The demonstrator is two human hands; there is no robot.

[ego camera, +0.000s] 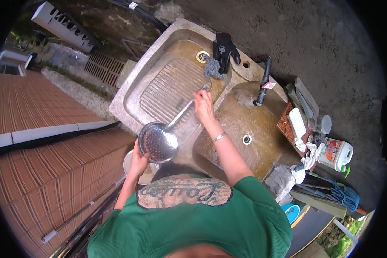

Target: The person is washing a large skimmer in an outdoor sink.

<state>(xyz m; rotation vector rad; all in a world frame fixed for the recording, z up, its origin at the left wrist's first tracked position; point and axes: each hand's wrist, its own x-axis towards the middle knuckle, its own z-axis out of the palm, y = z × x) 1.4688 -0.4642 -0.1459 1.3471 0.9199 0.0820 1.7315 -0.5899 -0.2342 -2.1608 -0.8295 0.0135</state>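
Observation:
A perforated metal skimmer ladle (158, 142) is held between my two hands above the near left edge of the sink. My left hand (139, 159) grips the rim of its round bowl, thumb on the inner side. Around the far end of its long handle, my right hand (203, 104) is closed. Under the handle lies the ribbed washboard (172, 90) of the stone sink (138, 72). Beyond my right hand, a grey steel-wool scourer (213, 68) rests by the metal drain (202, 57), against a black work glove (224, 50) draped over the sink's rim.
Water runs from a black tap (262, 87) into the right basin (233, 129). On the right stand a white detergent jug (335, 154), a clear plastic tub (321, 124) and a white brush-like item (297, 122). A grey cloth (282, 180) hangs nearby. A white bucket (128, 163) sits below my left hand.

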